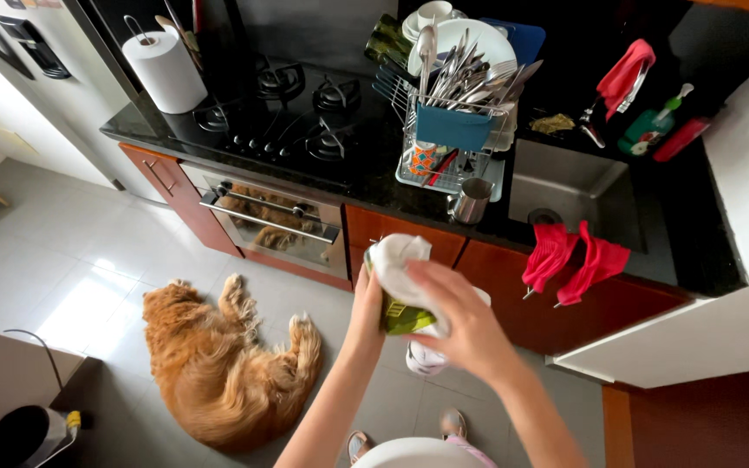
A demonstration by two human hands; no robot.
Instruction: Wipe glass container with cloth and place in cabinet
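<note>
Green cup (405,316) — tilted, wrapped in white cloth (396,264) — both hands gripping.

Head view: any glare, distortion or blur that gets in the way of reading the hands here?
Head view: daylight glares off the floor tiles at left; wide-angle lens bends the counter edge and cabinets; dark stove loses detail. The right hand is slightly motion-blurred over the white cloth and green item; the left hand and dog read sharply.
</note>
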